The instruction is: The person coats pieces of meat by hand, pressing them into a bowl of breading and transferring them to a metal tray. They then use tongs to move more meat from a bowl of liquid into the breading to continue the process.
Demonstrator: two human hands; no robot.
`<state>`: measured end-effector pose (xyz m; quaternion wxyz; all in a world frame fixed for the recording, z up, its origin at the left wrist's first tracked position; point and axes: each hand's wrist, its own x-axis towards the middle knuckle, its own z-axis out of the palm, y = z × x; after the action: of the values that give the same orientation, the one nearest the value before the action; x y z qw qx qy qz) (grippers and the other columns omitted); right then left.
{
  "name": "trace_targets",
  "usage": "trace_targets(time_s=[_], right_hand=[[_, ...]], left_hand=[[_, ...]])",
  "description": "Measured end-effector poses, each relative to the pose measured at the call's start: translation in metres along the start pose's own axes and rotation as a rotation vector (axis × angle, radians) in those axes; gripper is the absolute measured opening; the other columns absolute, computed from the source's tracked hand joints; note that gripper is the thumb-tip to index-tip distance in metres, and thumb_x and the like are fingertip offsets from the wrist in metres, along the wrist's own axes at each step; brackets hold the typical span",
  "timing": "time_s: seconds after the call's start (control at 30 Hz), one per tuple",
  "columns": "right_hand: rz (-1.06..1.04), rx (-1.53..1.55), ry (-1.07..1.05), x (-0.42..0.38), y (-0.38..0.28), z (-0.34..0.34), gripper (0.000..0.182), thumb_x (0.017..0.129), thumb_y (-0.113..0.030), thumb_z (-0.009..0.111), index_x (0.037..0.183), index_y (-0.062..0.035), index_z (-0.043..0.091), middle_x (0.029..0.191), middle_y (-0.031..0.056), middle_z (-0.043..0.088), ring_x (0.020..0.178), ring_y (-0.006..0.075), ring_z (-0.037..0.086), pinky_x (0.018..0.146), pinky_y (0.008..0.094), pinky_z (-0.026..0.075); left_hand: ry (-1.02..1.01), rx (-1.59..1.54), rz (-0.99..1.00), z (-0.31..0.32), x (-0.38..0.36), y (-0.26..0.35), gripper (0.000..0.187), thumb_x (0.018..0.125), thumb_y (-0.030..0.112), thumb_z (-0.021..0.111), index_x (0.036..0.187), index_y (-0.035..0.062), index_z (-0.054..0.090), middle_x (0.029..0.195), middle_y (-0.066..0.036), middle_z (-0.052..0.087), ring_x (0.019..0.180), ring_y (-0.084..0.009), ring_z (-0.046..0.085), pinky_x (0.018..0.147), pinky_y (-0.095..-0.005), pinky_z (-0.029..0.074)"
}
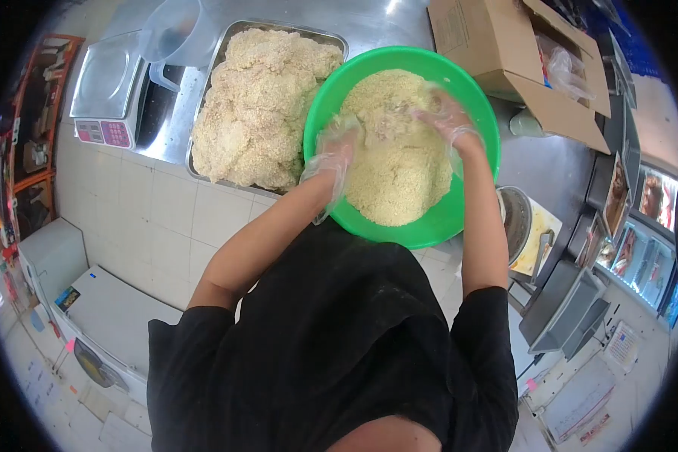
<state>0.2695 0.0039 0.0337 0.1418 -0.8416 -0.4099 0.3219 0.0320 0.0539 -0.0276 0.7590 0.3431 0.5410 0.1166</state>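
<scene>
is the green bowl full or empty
Partly full: the green bowl holds a broad heap of pale crumbs, with its bare sides showing around them.

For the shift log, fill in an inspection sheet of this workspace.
Surface: metal table, shiny where bare.
Job's things: green bowl with pale crumbs; beside it, metal tray heaped with a crumb-coated mass.
Clutter: scale, transparent jug, open cardboard box.
Grippers: left hand and right hand, both in transparent gloves, reaching into the bowl; whether either grips anything cannot be told.
Cables: nothing seen on the table.
Surroundings: tiled floor, orange-framed shelving.
</scene>
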Motion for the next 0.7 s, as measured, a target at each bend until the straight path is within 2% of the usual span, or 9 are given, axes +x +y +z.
trace_targets(time_s=[0.03,0.2,0.27,0.3,0.43,0.53,0.57,0.63,0.7], right_hand=[[0.019,-0.037,0.061,0.011,0.016,0.001,0.069,0.087,-0.045,0.057,0.141,-0.0076,0.037,0.147,0.0184,0.034,0.137,0.0311,0.031,0.11,0.0398,0.027],[0.174,0.321,0.033,0.065,0.083,0.064,0.06,0.095,-0.041,0.045,0.141,-0.0029,0.036,0.143,0.0167,0.039,0.132,0.0287,0.037,0.108,0.0378,0.031],[0.236,0.534,0.034,0.07,0.094,0.084,0.057,0.097,-0.039,0.041,0.139,-0.0006,0.038,0.139,0.0148,0.044,0.127,0.0265,0.042,0.105,0.0371,0.035],[0.323,0.759,-0.047,0.069,0.096,0.087,0.057,0.098,-0.039,0.041,0.139,0.0005,0.036,0.139,0.0138,0.044,0.126,0.0254,0.043,0.105,0.0369,0.035],[0.375,1.044,-0.256,0.03,0.059,0.054,0.066,0.095,-0.047,0.043,0.143,-0.0036,0.031,0.145,0.015,0.037,0.13,0.0297,0.038,0.109,0.0376,0.027],[0.34,1.113,-0.113,-0.005,0.002,0.02,0.064,0.094,-0.047,0.043,0.141,-0.004,0.036,0.143,0.0146,0.04,0.128,0.0295,0.042,0.108,0.0362,0.029],[0.347,1.11,-0.115,-0.012,-0.007,0.014,0.064,0.094,-0.047,0.043,0.141,-0.004,0.036,0.143,0.0146,0.04,0.128,0.0295,0.042,0.108,0.0362,0.029],[0.105,0.19,0.112,-0.02,-0.021,0.011,0.05,0.095,-0.041,0.044,0.122,0.0001,0.053,0.122,0.0155,0.057,0.121,0.0268,0.049,0.102,0.0378,0.036],[0.119,0.244,0.025,-0.009,-0.019,0.037,0.05,0.095,-0.041,0.043,0.122,-0.0006,0.054,0.124,0.0167,0.056,0.121,0.0282,0.048,0.101,0.0381,0.036]], left_hand=[[0.093,0.113,-0.024,0.006,-0.002,-0.002,0.066,0.091,0.043,0.051,0.142,0.007,0.03,0.139,-0.017,0.042,0.124,-0.0295,0.045,0.098,-0.045,0.04],[0.206,0.41,-0.24,0.029,-0.01,-0.02,0.063,0.092,0.045,0.043,0.143,0.008,0.033,0.141,-0.01,0.044,0.125,-0.0279,0.045,0.105,-0.0386,0.031],[0.175,-0.055,-0.052,0.035,0.013,-0.046,0.064,0.093,0.047,0.042,0.144,0.0094,0.033,0.14,-0.01,0.045,0.124,-0.0288,0.046,0.104,-0.0398,0.032],[0.093,-0.184,-0.116,0.033,0.014,-0.036,0.064,0.093,0.047,0.042,0.144,0.0093,0.033,0.14,-0.01,0.045,0.124,-0.0288,0.045,0.105,-0.0404,0.032],[-0.174,-0.35,-0.284,0.02,-0.002,0.011,0.065,0.093,0.049,0.041,0.143,0.0089,0.033,0.141,-0.011,0.043,0.126,-0.0285,0.043,0.105,-0.0425,0.032],[-0.161,-0.296,-0.232,0.021,-0.016,0.036,0.065,0.093,0.051,0.039,0.143,0.0086,0.033,0.142,-0.012,0.042,0.127,-0.0282,0.042,0.106,-0.0442,0.032],[-0.145,-0.272,-0.221,0.021,-0.018,0.041,0.065,0.094,0.051,0.039,0.143,0.0085,0.033,0.142,-0.012,0.041,0.128,-0.0282,0.041,0.106,-0.0447,0.032],[0.01,-0.112,-0.125,0.022,-0.013,0.035,0.063,0.094,0.049,0.037,0.141,0.0084,0.036,0.14,-0.012,0.043,0.125,-0.0298,0.043,0.103,-0.0435,0.034],[0.164,0.044,-0.007,0.017,0.009,0.024,0.06,0.094,0.047,0.035,0.14,0.0082,0.038,0.138,-0.012,0.045,0.123,-0.0314,0.045,0.101,-0.0422,0.035]])
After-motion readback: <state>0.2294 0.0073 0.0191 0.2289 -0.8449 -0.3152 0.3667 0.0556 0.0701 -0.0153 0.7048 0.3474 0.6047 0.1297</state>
